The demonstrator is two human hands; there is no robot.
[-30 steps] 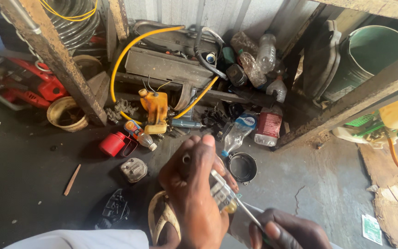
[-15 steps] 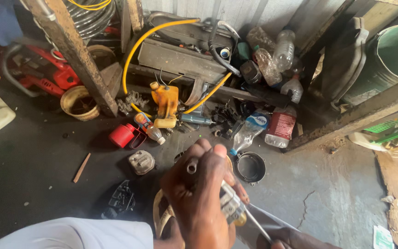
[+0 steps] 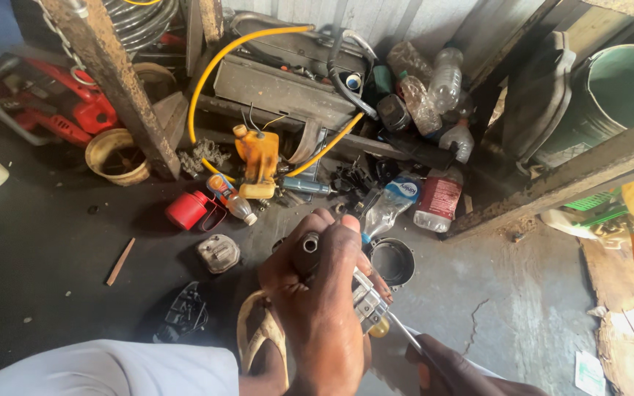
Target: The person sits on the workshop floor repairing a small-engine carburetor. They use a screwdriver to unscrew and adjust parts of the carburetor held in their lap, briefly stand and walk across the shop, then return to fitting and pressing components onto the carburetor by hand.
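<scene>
Two plastic bottles (image 3: 434,81) stand behind the red-labelled bottle (image 3: 438,202).

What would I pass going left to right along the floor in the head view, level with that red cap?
Wooden stick → red cap → small grey metal cover → left hand holding a metal part → round black ring.
</scene>
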